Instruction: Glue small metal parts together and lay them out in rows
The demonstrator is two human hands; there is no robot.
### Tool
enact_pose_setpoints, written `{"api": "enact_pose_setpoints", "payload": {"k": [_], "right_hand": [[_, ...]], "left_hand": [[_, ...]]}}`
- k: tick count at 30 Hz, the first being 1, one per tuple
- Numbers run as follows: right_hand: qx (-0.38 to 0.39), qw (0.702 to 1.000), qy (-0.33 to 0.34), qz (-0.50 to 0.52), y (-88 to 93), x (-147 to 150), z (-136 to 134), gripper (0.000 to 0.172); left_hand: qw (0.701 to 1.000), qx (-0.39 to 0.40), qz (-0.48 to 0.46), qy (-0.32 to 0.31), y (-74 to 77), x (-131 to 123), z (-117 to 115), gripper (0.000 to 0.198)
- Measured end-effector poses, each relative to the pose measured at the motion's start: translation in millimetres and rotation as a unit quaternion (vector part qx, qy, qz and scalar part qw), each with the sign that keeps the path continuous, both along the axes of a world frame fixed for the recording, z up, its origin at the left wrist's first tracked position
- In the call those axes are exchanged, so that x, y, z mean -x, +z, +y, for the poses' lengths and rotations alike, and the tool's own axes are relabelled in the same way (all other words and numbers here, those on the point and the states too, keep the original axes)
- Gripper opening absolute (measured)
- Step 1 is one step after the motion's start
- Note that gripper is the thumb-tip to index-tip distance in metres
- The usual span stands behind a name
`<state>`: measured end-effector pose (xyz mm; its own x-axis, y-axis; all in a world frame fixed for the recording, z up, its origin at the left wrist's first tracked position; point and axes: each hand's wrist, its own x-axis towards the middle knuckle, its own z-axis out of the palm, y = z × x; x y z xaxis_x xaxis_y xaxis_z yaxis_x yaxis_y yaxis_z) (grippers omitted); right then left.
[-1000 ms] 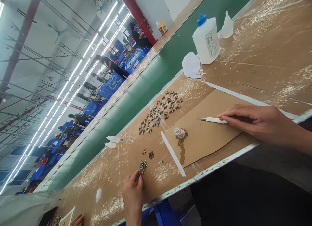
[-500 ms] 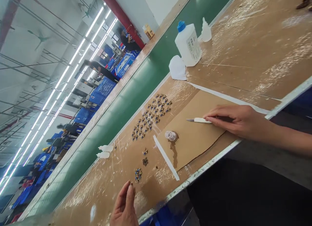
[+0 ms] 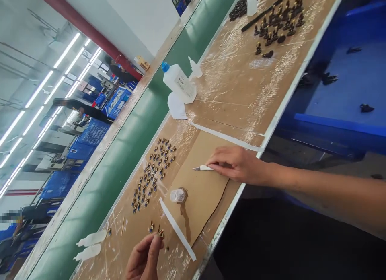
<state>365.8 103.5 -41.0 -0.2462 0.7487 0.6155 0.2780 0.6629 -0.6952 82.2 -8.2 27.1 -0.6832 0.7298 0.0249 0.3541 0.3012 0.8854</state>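
Observation:
In my right hand point(image 3: 232, 163) is a craft knife point(image 3: 205, 167) with a white handle, its blade pointing left above a sheet of brown cardboard point(image 3: 208, 151). My left hand point(image 3: 144, 258) is low in the view, thumb and forefinger pinched together. A small dark-and-gold piece point(image 3: 161, 233) shows right at those fingertips; whether it is held or lies behind them I cannot tell. Just beyond them lies a small blue-and-gold figure point(image 3: 151, 227). Many similar small figures point(image 3: 153, 167) spread in rows left of the cardboard. A small clear glass jar point(image 3: 177, 195) rests on the cardboard beside a wet streak.
White tape strips point(image 3: 177, 229) edge the cardboard. A large blue-capped bottle point(image 3: 181, 83) and a small dropper bottle point(image 3: 195, 67) stand farther back. Two white squeeze bottles point(image 3: 92, 238) lie at left. Dark figurines point(image 3: 280, 20) stand at the far right; a blue bin point(image 3: 346, 91) sits below the table edge.
The camera view has swung right, bringing the dark figurines and blue bin into sight. My left hand has moved toward the small dark piece; my right hand keeps the knife over the cardboard.

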Motion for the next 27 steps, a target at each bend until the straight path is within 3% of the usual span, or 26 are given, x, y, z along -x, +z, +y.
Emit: {"api": "enact_pose_setpoints", "payload": {"k": [4,6,14,27], "right_hand": [[-0.008,1.000,0.007,0.008,2.0,-1.1,0.6,0.021],[-0.009,1.000,0.008,0.011,3.2,-1.7,0.6,0.021],[-0.010,1.000,0.008,0.021,2.3,-2.4,1.1,0.020],[-0.004,0.999,0.008,0.031,2.9,-3.6,0.5,0.017]], "left_hand": [[0.999,0.046,0.013,-0.005,7.2,-3.3,24.7,0.047],[0.996,0.077,0.030,-0.035,11.1,-6.3,35.0,0.047],[0.953,0.148,0.249,-0.093,19.1,-21.4,59.1,0.043],[0.926,0.203,0.291,-0.130,28.3,-31.7,73.1,0.038]]}}
